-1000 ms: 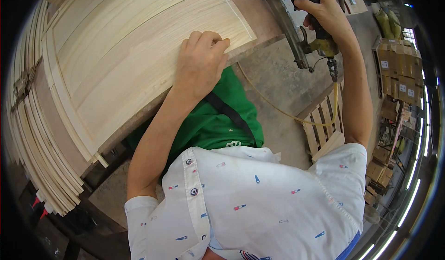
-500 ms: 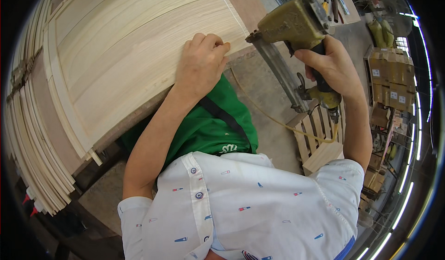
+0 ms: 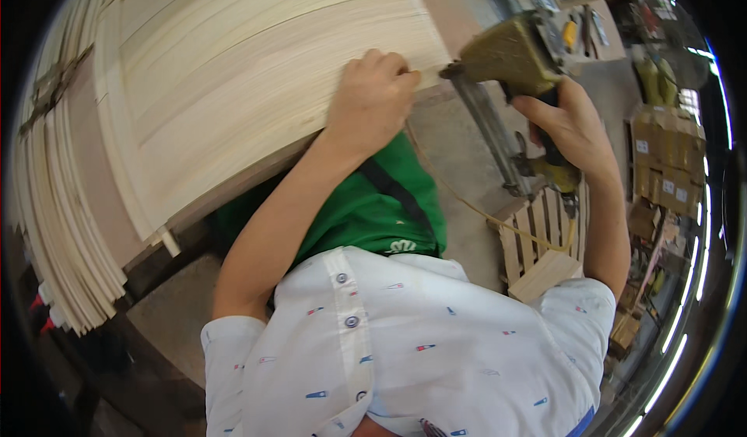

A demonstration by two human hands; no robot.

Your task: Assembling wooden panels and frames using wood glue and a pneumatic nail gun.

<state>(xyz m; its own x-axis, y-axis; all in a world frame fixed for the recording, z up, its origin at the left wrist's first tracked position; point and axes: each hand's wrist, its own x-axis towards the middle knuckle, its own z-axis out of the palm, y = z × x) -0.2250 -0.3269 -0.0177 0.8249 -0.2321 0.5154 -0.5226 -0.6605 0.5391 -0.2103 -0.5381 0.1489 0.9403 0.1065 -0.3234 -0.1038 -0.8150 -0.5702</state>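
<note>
A pale wooden panel [image 3: 233,102], made of several boards with a frame strip along its left side, lies on the bench at the upper left. My left hand [image 3: 373,98] rests on its near edge, fingers curled in; whatever they may hold is hidden. To the right, my right hand [image 3: 574,129] grips the dark handle of a pneumatic nail gun [image 3: 506,52]. The gun's nose is by the panel's right corner, and its long magazine slants down toward me. A yellowish air hose [image 3: 482,213] runs from the handle's lower end.
Thin wooden strips [image 3: 74,227] are stacked along the bench's left side. A slatted wooden pallet [image 3: 537,223] with a board [image 3: 547,273] stands on the floor at right. Cardboard boxes [image 3: 669,153] are piled beyond. Hand tools lie on a work surface [image 3: 611,36] at the upper right.
The whole view has shifted, so bench, hands and nail gun appear farther right. Relative to the panel, the nail gun has hardly moved; my left hand keeps its curled pose on the edge.
</note>
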